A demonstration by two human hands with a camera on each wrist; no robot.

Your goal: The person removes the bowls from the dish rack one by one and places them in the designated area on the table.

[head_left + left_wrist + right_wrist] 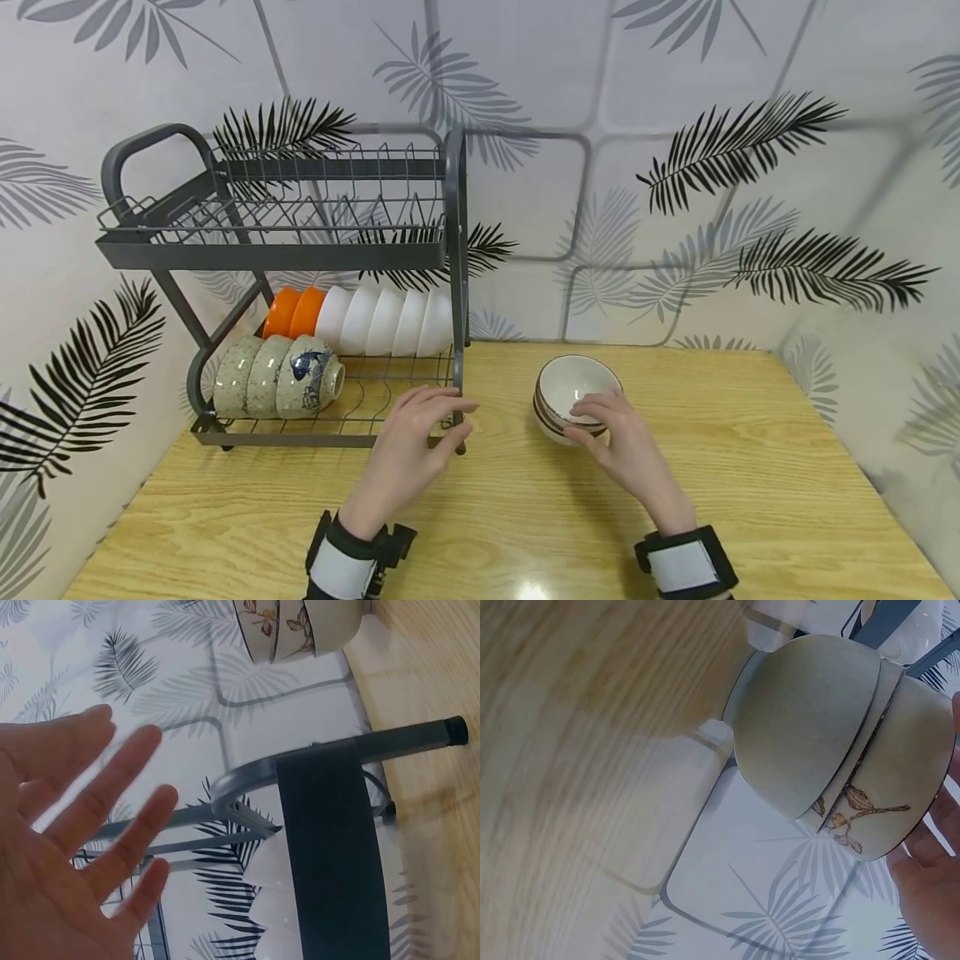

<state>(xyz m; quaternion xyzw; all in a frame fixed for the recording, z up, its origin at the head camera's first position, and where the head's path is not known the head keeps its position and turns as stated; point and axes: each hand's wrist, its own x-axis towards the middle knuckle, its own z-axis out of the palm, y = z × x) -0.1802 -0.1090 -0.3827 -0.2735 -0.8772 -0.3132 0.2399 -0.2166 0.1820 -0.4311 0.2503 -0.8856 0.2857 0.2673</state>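
Note:
A stack of nested cream bowls [573, 387] with brown rims and a floral branch pattern [847, 810] stands on the wooden table, right of the dish rack. My right hand [626, 446] is at the near right side of the stack, thumb and fingers apart, fingertips overlapping the top bowl's rim. In the right wrist view, that hand [930, 892] shows only partly, beside the rim. My left hand [416, 433] hovers by the right front post of the dark grey dish rack [322, 439], holding nothing. Its fingers are spread in the left wrist view.
On the rack's lower tier, white bowls [386, 321] and orange bowls [281, 312] lean in a back row. Speckled bowls [236, 375], one with a blue fish, fill the front left. The upper wire tier [300, 212] holds no dishes. A patterned wall [525, 83] backs the table.

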